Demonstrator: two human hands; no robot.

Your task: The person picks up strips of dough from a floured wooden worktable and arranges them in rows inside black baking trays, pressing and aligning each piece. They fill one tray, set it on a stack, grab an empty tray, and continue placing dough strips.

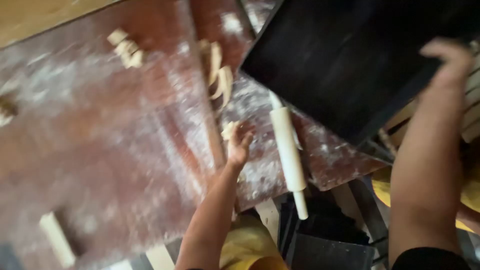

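Your left grip (239, 145) pinches a dough scrap (229, 131) on the floured tabletop (125, 150); just right of it lies the rolling pin (288, 150), lengthwise toward you. Your right grip (450, 57) clasps the dark tray (345, 65).

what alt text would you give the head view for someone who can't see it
Blurred view down onto a floured reddish-brown table: the left hand holds a small piece of dough beside a white rolling pin, while the right hand grips the edge of a dark baking tray. More dough pieces lie farther back.
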